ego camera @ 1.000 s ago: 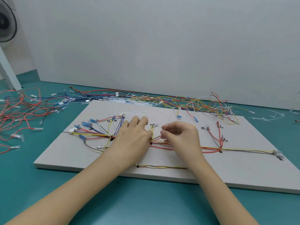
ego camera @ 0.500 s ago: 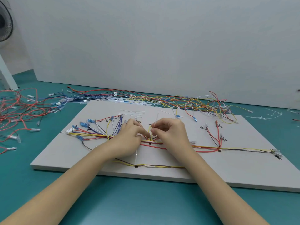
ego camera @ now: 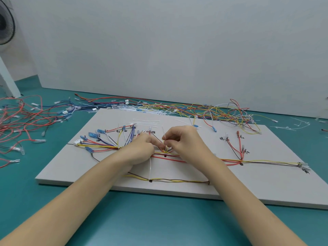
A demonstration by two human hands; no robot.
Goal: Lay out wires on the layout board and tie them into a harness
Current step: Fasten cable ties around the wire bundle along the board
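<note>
Right hand (ego camera: 184, 141) pinching white cable tie (ego camera: 164, 139), left hand (ego camera: 142, 150) gripping wires (ego camera: 168, 154) on layout board (ego camera: 266, 183)

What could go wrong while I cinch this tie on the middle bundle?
The right hand pinches a thin white cable tie at the wire bundle; it could slip from the fingers. The left hand covers the junction, so a stray wire might get missed. Loose spare ties lie just behind the hands and could be knocked.
</note>
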